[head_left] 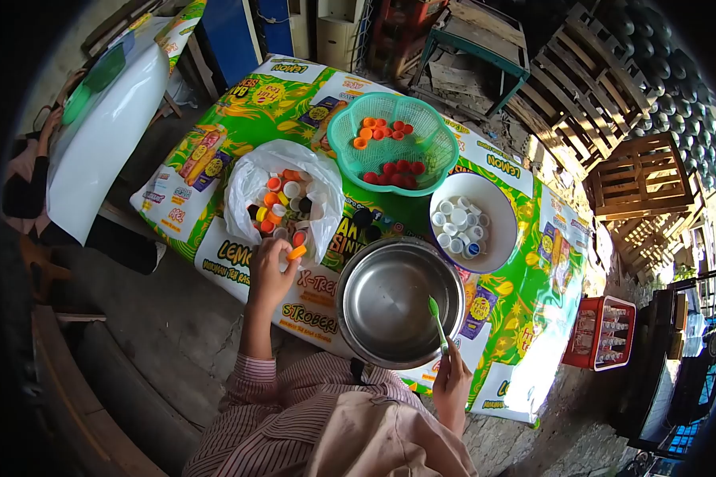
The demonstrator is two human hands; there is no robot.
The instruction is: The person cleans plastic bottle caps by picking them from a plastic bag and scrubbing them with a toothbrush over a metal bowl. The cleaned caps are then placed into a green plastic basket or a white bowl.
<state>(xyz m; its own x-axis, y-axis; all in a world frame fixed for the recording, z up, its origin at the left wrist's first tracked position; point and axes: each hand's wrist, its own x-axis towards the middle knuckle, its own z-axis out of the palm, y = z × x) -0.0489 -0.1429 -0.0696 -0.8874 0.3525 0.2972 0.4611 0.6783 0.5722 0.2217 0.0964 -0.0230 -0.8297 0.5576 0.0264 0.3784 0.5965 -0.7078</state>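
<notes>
My left hand [269, 270] is closed at the near edge of a white plastic bag [242, 191], with an orange bottle cap [296, 252] at its fingertips. Inside the open bag lie many bottle caps [272, 199] in orange, white, yellow, red and black. My right hand [452, 380] grips a green and white toothbrush [439, 324], its bristle end reaching over a steel bowl [346, 306]. Beyond the steel bowl, a green basket [350, 107] holds orange and red caps in separate groups. White caps fill part of a white bowl [501, 219] to its right.
A bright printed cloth [191, 222] covers the table. At the far left, another person [32, 191] sits by a white surface [107, 151]. A red crate of bottles [601, 332] stands on the floor at right, with wooden pallets [589, 75] behind.
</notes>
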